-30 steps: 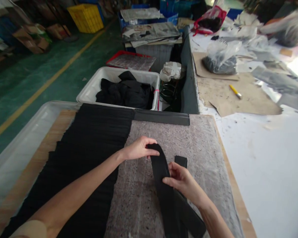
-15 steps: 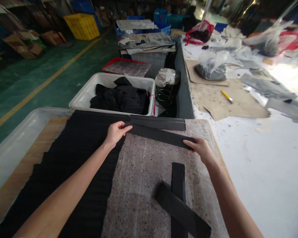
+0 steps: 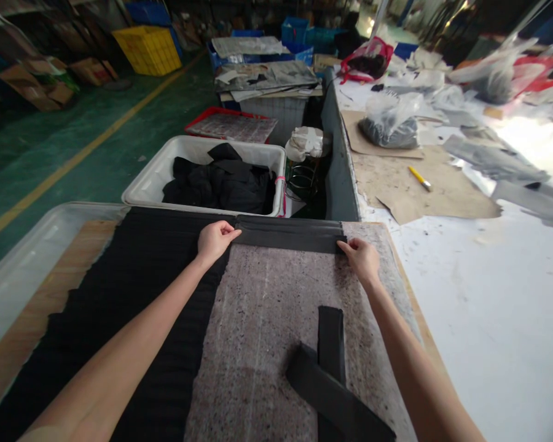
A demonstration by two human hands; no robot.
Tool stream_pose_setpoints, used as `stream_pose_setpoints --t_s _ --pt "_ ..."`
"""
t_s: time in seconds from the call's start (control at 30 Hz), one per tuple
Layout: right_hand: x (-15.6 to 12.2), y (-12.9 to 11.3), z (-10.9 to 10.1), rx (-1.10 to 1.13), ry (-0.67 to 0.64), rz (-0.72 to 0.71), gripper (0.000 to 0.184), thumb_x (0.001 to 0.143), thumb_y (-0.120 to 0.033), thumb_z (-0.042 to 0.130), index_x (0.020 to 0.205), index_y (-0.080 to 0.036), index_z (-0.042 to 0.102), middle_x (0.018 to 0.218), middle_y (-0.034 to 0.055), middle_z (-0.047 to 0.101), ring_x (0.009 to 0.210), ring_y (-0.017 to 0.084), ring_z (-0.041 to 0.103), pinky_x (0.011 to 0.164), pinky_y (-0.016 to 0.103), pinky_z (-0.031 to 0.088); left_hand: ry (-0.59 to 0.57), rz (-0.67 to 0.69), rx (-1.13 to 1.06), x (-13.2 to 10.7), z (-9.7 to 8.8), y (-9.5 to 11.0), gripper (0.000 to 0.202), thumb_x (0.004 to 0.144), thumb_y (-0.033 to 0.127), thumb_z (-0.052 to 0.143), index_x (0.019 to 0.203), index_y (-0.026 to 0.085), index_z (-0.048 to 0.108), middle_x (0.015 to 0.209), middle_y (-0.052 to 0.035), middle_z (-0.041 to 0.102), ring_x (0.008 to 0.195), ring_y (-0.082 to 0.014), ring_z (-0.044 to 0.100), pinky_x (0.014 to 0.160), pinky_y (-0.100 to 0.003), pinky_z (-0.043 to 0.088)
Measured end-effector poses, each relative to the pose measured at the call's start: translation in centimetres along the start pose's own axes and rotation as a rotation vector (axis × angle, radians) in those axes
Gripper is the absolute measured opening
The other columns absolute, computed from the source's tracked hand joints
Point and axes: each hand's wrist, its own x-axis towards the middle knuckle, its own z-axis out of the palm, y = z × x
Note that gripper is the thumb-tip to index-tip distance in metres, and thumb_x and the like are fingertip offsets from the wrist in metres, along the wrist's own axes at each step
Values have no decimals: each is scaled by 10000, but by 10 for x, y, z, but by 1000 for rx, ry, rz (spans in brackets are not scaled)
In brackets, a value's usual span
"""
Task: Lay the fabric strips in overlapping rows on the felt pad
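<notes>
A black fabric strip (image 3: 286,240) stretches between my two hands at the far end of the grey felt-covered board (image 3: 258,319). My left hand (image 3: 214,242) pinches its left end, beside the rows of overlapping black strips (image 3: 142,294). At the other end, the fingers of my right hand (image 3: 363,258) are closed on the strip's corner. Another black strip (image 3: 288,222) lies flat along the board's far edge, just behind the held one and partly covered by it. Nearer to me, two loose black strips cross: one lengthwise (image 3: 330,334), the other slanting on top (image 3: 341,396).
Beyond the board stands a white tub (image 3: 136,187) of black fabric pieces. To the right, a white table (image 3: 479,294) bears brown paper (image 3: 396,184), a yellow-handled cutter (image 3: 419,178) and a plastic bag (image 3: 391,126). A wrapped stool (image 3: 305,144) stands between tub and table.
My right hand has moved away from me and slightly left, swinging the strip's right end up against the strip along the far edge. My left hand has barely moved.
</notes>
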Motion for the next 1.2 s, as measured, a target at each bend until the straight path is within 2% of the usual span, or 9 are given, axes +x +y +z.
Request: stream_pose_setpoints --t_s 0.4,0.6,1.2 --pt "6 2 4 -94 -17 -10 380 845 -538 531 681 -201 594 631 19 580 599 155 493 533 261 246 -44 -49 124 1 -2 6 222 765 416 622 699 207 654 705 -16 691 653 -170 606 560 -256 334" --pt "7 -3 3 -170 -36 61 408 857 -576 527 733 -204 641 705 49 634 658 179 540 550 258 275 -56 -44 139 1 -3 7 192 756 392 617 711 209 655 718 -21 691 681 -178 620 566 -254 349" --pt "6 -4 3 -217 -41 79 408 910 -559 457 840 -217 668 841 78 686 794 225 624 609 275 375 -39 -64 184 -1 0 10 219 742 434 626 697 221 635 699 -14 689 661 -185 627 548 -248 354"
